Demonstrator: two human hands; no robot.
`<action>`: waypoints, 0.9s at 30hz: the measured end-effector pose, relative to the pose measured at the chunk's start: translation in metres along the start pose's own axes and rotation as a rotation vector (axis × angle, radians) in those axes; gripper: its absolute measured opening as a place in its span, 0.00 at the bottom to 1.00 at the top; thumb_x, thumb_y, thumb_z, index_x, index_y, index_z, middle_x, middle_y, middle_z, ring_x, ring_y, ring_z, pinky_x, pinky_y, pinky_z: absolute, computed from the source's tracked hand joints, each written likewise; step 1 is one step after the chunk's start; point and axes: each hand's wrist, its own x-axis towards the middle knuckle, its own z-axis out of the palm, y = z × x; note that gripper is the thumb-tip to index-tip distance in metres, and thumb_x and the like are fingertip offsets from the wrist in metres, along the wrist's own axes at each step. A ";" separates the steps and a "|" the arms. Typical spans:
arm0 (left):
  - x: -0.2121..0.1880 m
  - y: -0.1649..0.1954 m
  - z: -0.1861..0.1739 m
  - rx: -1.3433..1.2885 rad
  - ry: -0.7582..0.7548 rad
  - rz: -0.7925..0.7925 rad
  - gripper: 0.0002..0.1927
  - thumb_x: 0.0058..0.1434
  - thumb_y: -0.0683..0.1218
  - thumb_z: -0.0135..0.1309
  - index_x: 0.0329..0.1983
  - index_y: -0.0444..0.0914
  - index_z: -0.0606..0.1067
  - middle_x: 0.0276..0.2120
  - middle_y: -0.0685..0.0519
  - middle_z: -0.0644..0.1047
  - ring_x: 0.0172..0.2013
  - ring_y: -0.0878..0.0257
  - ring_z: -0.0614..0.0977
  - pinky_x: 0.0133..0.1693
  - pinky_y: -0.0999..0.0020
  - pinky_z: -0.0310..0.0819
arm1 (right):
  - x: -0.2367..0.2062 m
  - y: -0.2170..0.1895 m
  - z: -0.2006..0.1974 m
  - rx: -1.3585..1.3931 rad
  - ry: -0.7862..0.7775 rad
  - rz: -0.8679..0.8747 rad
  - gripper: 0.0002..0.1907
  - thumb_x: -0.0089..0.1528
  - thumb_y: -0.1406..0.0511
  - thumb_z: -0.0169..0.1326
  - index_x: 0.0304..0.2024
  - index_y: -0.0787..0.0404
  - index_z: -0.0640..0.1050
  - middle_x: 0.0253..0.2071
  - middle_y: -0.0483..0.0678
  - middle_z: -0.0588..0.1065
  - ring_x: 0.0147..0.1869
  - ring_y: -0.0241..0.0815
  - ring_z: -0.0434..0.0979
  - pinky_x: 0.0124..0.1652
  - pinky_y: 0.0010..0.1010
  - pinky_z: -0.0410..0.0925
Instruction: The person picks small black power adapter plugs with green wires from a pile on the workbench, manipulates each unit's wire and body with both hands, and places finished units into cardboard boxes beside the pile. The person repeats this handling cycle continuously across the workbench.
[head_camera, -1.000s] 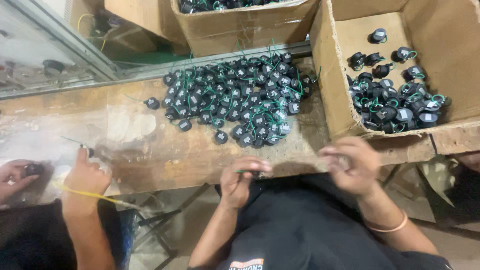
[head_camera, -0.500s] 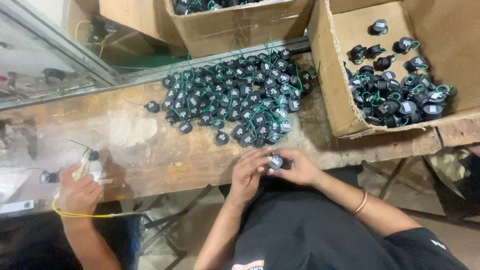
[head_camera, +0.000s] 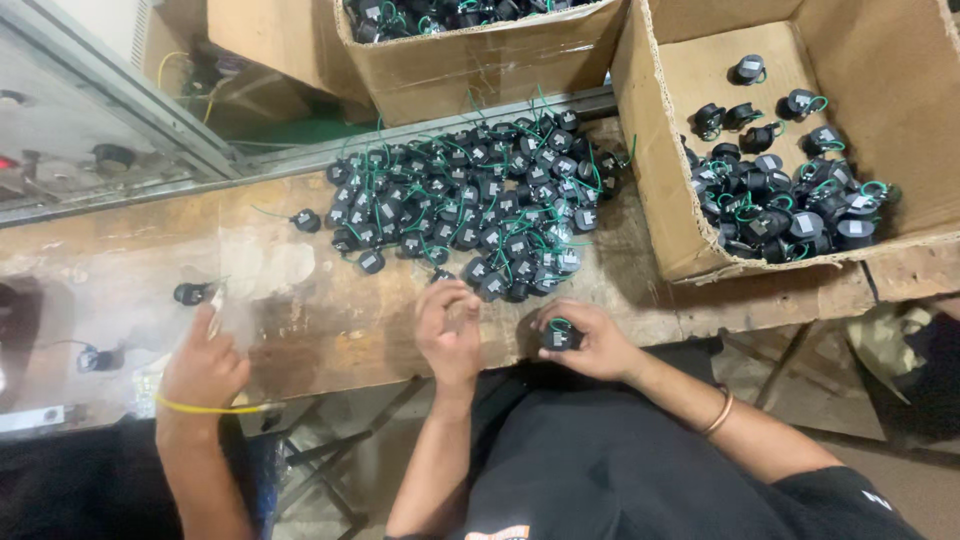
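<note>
Coil (head_camera: 558, 338) sits in our right hand (head_camera: 590, 343), right at the near edge of the counter (head_camera: 330, 320), fingers curled round its sides. Left hand (head_camera: 448, 335) hangs just beside it, fingers loosely bent and holding nothing we can make out.

Only the head view to go on. We'd guess the part is light and rigid, a hard plastic body that won't squash, so pinching it across the sides seems the safe hold. Its thin green wire looks like the weak spot, probably easy to bend or snag.

Looks-wise it's small, black, roundish, with a pale label on top and that green lead looping off. A big pile (head_camera: 470, 205) of the same sits further back, more in the box (head_camera: 790, 190) on the right. Another person's hand (head_camera: 205, 365) works at the left.
</note>
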 end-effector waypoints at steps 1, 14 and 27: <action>0.009 0.001 -0.002 0.067 0.064 0.017 0.11 0.61 0.38 0.63 0.45 0.34 0.76 0.48 0.47 0.80 0.50 0.52 0.80 0.53 0.61 0.74 | 0.001 0.000 0.000 0.005 0.004 0.001 0.17 0.55 0.67 0.67 0.44 0.62 0.76 0.45 0.50 0.79 0.51 0.49 0.82 0.52 0.37 0.72; 0.023 -0.006 -0.012 0.442 -0.022 0.072 0.25 0.54 0.39 0.62 0.57 0.35 0.75 0.48 0.41 0.78 0.49 0.45 0.77 0.51 0.54 0.70 | 0.000 -0.001 -0.004 0.006 -0.001 -0.052 0.22 0.55 0.71 0.61 0.53 0.62 0.77 0.49 0.50 0.79 0.54 0.48 0.80 0.56 0.38 0.71; 0.016 0.001 -0.025 -0.297 -0.383 -0.135 0.12 0.58 0.29 0.53 0.41 0.36 0.78 0.41 0.50 0.76 0.41 0.61 0.79 0.42 0.70 0.75 | -0.004 0.013 0.002 0.204 0.091 0.114 0.28 0.59 0.70 0.61 0.62 0.63 0.72 0.47 0.51 0.77 0.52 0.45 0.79 0.53 0.36 0.72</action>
